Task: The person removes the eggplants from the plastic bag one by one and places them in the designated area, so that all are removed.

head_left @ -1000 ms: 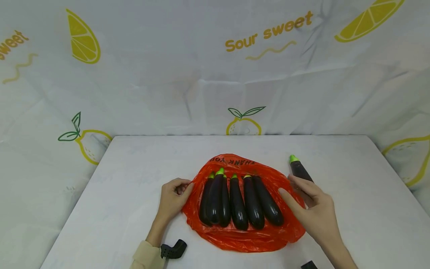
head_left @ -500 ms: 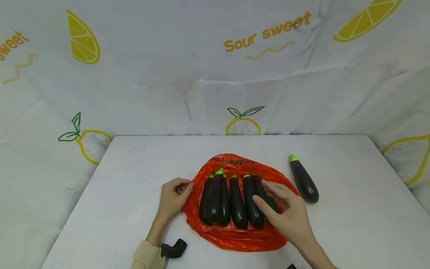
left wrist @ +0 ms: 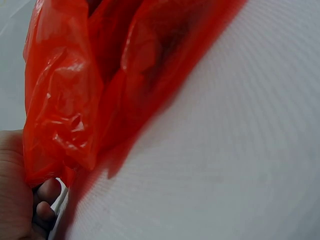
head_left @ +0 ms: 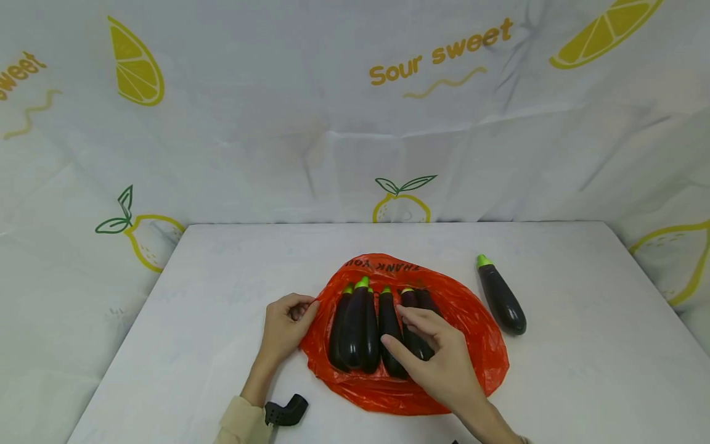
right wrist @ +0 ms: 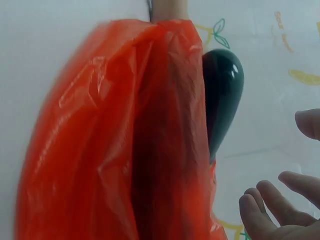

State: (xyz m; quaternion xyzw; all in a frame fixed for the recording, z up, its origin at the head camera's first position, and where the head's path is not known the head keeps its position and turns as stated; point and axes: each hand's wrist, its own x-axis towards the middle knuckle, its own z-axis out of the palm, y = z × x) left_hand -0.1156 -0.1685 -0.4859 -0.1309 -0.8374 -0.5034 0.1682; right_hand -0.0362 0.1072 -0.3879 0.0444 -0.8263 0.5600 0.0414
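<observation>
A red plastic bag (head_left: 383, 401) lies spread open on the table, with several dark eggplants (head_left: 352, 339) side by side on it, green stem ends pointing away. My left hand (head_left: 285, 324) pinches the bag's left edge; the left wrist view shows the gathered red film (left wrist: 60, 100) at the fingers. Over the eggplants on the bag's right half hovers my right hand (head_left: 440, 364), fingers and thumb spread apart with nothing between them. It hides part of those eggplants. In the right wrist view an eggplant (right wrist: 225, 90) shows past the bag's edge, left of the fingers.
One more eggplant (head_left: 501, 299) lies on the white table (head_left: 183, 345) just right of the bag. A black wrist mount (head_left: 287, 411) juts out beside my left sleeve. Behind the table hangs a white lemon-print cloth (head_left: 266, 154).
My right hand has come away from the lone eggplant at the right and moved left over the bag, uncovering that eggplant. The left hand keeps its hold on the bag edge.
</observation>
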